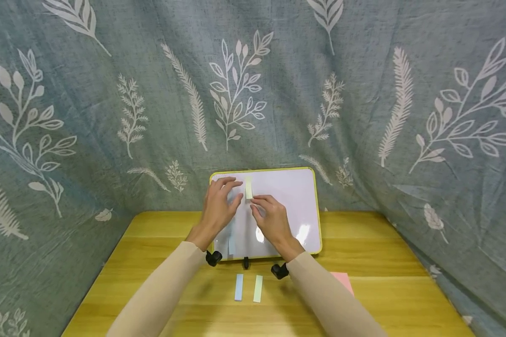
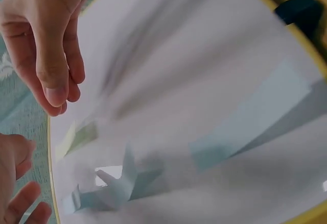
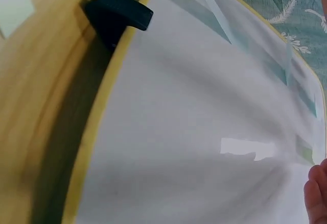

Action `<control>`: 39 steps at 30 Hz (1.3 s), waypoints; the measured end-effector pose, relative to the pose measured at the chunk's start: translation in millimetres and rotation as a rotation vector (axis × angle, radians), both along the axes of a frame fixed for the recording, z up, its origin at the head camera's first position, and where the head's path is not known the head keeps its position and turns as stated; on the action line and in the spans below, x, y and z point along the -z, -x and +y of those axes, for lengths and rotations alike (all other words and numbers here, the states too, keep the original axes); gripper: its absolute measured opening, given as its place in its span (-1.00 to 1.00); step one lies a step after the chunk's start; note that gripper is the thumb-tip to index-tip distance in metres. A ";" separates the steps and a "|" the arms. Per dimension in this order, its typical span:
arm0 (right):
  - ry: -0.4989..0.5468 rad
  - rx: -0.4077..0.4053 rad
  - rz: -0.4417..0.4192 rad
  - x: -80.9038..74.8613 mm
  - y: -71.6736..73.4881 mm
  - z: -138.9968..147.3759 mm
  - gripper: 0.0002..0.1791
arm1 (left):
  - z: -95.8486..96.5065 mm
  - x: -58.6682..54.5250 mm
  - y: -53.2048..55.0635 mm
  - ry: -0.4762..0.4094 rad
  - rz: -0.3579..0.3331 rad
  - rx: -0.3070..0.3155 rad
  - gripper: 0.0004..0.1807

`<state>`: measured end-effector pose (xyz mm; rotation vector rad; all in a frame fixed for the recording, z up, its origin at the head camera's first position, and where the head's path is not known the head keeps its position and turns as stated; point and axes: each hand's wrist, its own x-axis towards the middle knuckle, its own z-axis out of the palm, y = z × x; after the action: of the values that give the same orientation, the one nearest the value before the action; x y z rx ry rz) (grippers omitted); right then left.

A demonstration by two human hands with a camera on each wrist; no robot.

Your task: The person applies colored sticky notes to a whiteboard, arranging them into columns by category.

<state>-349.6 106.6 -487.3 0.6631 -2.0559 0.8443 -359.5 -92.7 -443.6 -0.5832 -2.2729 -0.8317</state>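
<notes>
A pale yellow-green sticky strip is on the white board, near its top edge; in the left wrist view one part of the strip stands up. My right hand is beside the strip's lower end, thumb and fingertips close together, with nothing visible between them. Left of the strip, my left hand hovers before the board with fingers spread and loosely bent, holding nothing. Pale blue strips run along the board's left side, partly lifted; in the head view the left hand and forearm hide some of them.
On the wooden table before the board lie a blue strip pad and a light green one. A pink paper shows partly behind the right forearm. A black clip sits at the board's lower edge. Patterned cloth hangs behind.
</notes>
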 end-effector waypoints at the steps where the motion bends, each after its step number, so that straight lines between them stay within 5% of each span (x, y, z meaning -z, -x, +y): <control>1: -0.003 -0.002 -0.004 0.2 -1.5 1.0 -0.79 | -1.1 1.4 -3.8 0.011 -0.002 0.010 -0.64; 12: -0.077 -0.017 -0.106 8.1 -37.1 17.0 -0.73 | -8.2 29.3 -49.9 0.134 0.040 0.139 -0.65; 18: -0.111 -0.036 -0.152 13.9 -54.7 27.1 -0.69 | -13.7 41.1 -70.2 0.176 0.001 0.187 -0.65; 29: -0.186 -0.062 -0.159 25.8 -80.8 41.7 -0.61 | -17.0 59.2 -91.6 0.273 -0.065 0.272 -0.70; 39: -0.277 -0.140 -0.268 43.7 -103.6 51.4 -0.62 | -18.1 83.6 -110.9 0.361 -0.198 0.357 -0.73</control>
<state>-246.0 158.0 -531.0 0.8931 -2.4189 0.7656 -248.7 -110.7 -527.2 -1.1415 -2.5633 -0.6649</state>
